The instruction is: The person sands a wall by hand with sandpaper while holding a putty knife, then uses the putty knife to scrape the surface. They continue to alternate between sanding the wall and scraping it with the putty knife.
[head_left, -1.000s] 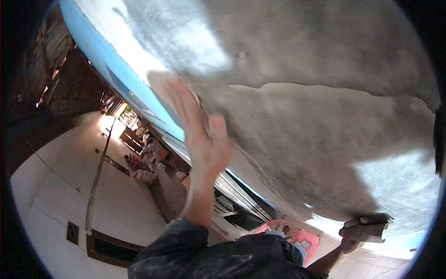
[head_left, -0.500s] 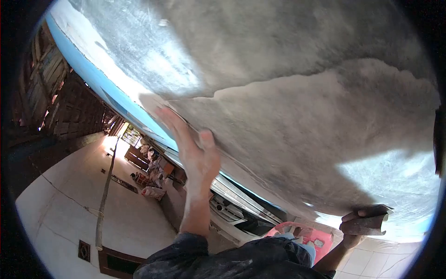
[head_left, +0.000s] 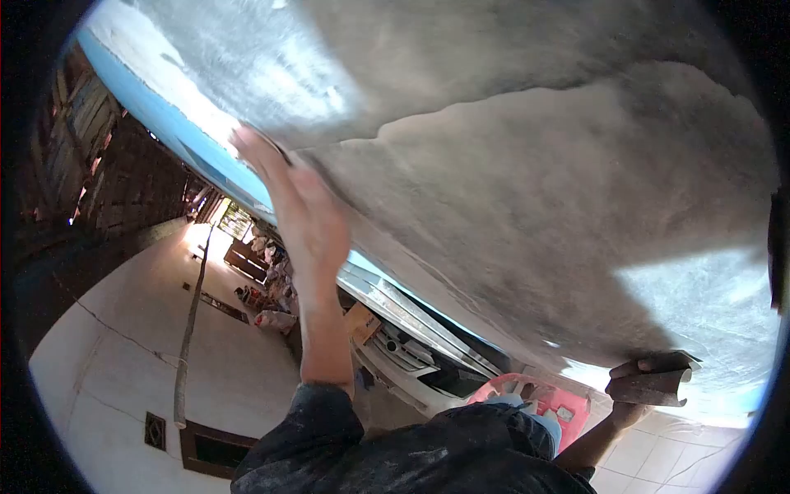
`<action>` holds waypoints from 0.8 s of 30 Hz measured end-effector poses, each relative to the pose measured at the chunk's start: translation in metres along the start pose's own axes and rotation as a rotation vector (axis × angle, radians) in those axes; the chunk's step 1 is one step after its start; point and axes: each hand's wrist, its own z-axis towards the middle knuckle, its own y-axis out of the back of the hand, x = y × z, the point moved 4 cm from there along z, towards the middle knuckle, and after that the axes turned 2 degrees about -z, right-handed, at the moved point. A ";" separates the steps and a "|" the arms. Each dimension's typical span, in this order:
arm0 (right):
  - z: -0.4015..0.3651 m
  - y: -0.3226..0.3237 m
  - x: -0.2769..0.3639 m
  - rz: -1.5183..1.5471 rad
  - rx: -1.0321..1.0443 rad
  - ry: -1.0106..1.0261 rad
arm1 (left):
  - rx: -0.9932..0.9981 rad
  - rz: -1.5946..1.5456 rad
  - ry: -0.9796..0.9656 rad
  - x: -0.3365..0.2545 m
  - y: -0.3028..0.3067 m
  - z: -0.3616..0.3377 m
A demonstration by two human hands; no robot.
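A large grey panel (head_left: 510, 181) with uneven, dusty patches fills the upper view, with a light blue band (head_left: 181, 156) along its left edge. My left hand (head_left: 309, 210) reaches up to that edge, its fingers stretched out and lying along the surface, slightly blurred. A thin dark line shows beside the fingers. At the lower right, my right hand (head_left: 629, 370) is wrapped round a curled brown sheet of sandpaper (head_left: 654, 385), close against the panel's lower part. Dust marks my dark sleeve (head_left: 329, 420).
Beneath the panel, a pink plastic chair (head_left: 576, 403) carries small items. Long pale strips and dark parts (head_left: 403, 350) lie beside a cardboard piece (head_left: 360, 323). A thin pole (head_left: 189, 329) stands out against the white wall (head_left: 107, 346), and bundles are heaped near the bright doorway.
My left hand has slid up and left along the panel's edge. My right hand keeps the sandpaper in nearly the same place. The view has shifted slightly.
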 end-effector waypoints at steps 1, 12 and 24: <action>0.002 -0.002 0.001 -0.001 0.009 -0.002 | -0.018 -0.002 0.014 0.000 0.001 0.003; 0.009 -0.004 -0.002 -0.007 0.083 0.011 | -0.055 0.066 -0.137 0.005 0.006 0.010; 0.025 -0.007 0.017 -0.105 0.062 -0.154 | -0.110 -0.073 0.005 0.022 0.004 -0.004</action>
